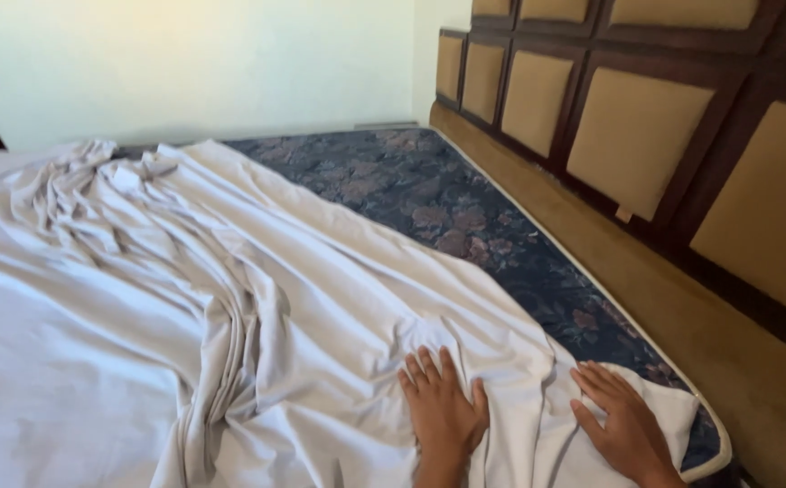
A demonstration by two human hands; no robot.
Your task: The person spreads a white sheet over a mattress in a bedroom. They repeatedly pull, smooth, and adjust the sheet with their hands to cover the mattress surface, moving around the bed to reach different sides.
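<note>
A crumpled white bed sheet (pixel 230 271) lies over a mattress with a dark blue floral cover (pixel 465 208). My left hand (pixel 443 411) rests flat on the sheet near the bottom edge of the view, fingers spread. My right hand (pixel 623 425) presses flat on the sheet's corner close to the mattress's right edge, fingers apart. Neither hand grips the cloth. The sheet leaves the far right strip of the mattress bare.
A headboard with dark wood frames and tan padded panels (pixel 637 126) runs along the right side, above a brown ledge (pixel 682 316). A pale wall (pixel 194 63) stands behind the bed. Folds bunch in the sheet at the far left (pixel 68 190).
</note>
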